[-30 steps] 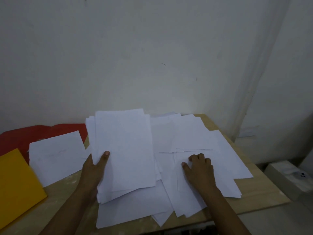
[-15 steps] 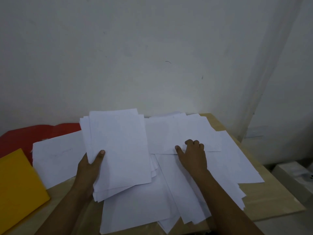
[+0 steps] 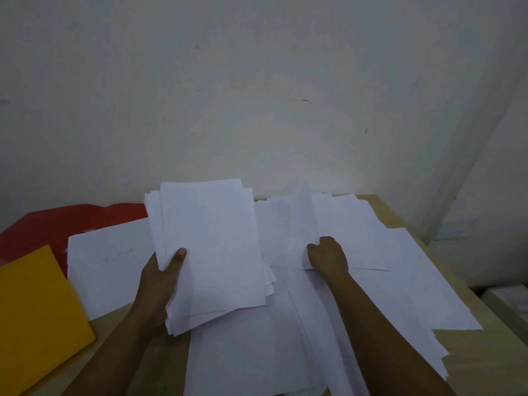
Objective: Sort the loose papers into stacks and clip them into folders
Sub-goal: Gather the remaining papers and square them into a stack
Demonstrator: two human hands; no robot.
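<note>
I log a pale plastered wall (image 3: 257,95) filling the upper half of the head view. Below it a light wooden desk (image 3: 485,364) runs to the right edge. Loose papers (image 3: 400,287) cover most of the desk in an overlapping spread of white sheets, reaching the near edge. A yellow folder (image 3: 34,318) lies at the near left, partly out of frame. A red folder (image 3: 51,227) lies behind it against the wall, partly under a single sheet (image 3: 108,267) with faint writing. I see the left hand (image 3: 160,281) gripping a gathered stack (image 3: 211,252) at its lower left edge, thumb on top, fingers hidden beneath; the stack is tilted up above the spread. The right hand (image 3: 328,255) is curled, pinching the near edge of one sheet (image 3: 294,224) and lifting it off the spread so it bows upward.
</note>
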